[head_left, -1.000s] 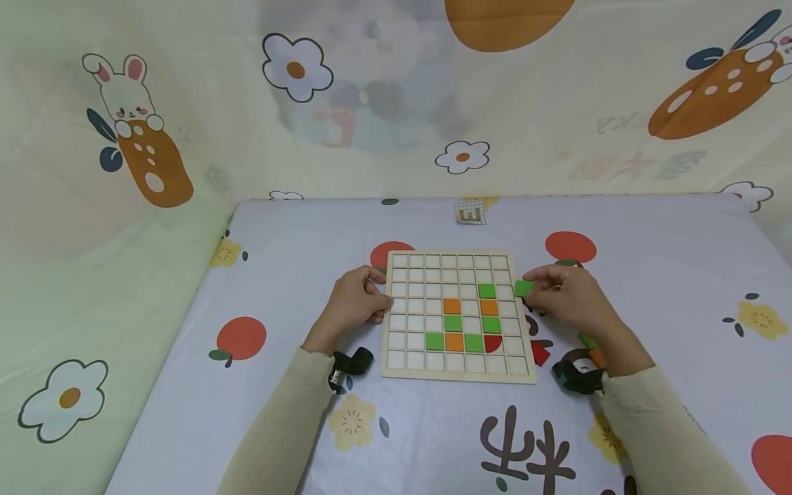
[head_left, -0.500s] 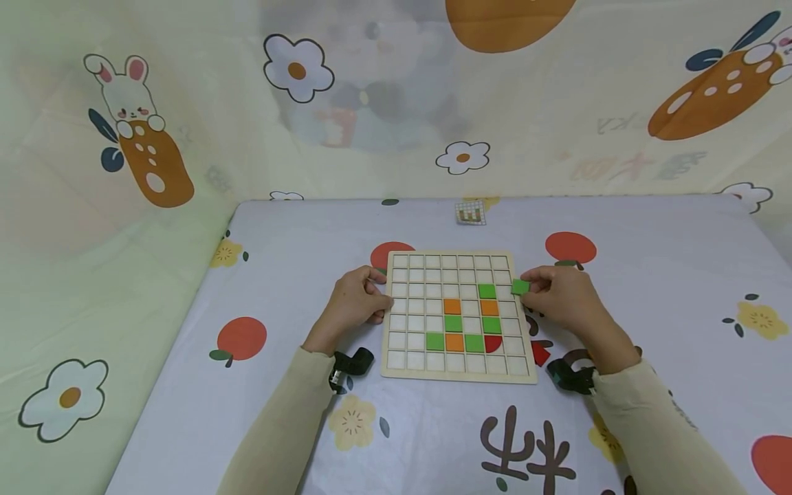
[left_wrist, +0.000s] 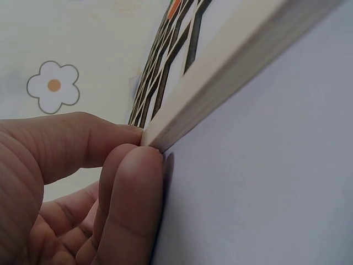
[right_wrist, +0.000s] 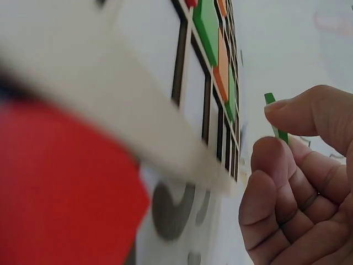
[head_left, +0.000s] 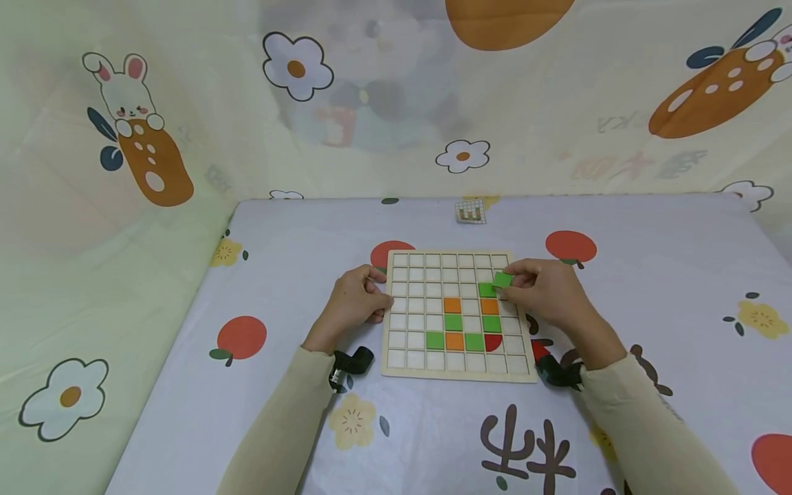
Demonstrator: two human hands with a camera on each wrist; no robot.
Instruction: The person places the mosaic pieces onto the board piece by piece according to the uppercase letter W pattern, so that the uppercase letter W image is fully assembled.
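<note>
A wooden grid board (head_left: 458,376) lies on the table, with green, orange and red tiles set in some of its cells. My left hand (head_left: 354,295) grips the board's left edge; in the left wrist view the thumb (left_wrist: 105,138) is at the rim with fingertips against its side. Between thumb and fingers, my right hand (head_left: 551,292) pinches a green square tile (head_left: 502,279). That tile is tilted above the board's right part, overlapping a set green tile (head_left: 487,290) in the head view. Below this column sits a rounded red tile (head_left: 493,342).
A loose red piece (head_left: 540,349) lies just off the board's right edge, partly behind the right wrist's black camera (head_left: 559,373). Farther back on the table is a small card (head_left: 471,212) with a grid pattern. A patterned cloth backdrop (head_left: 383,103) rises behind.
My right hand has carried the green tile leftward and slightly away from me, from beside the board's right edge to above its cells. The left hand stays put on the board.
</note>
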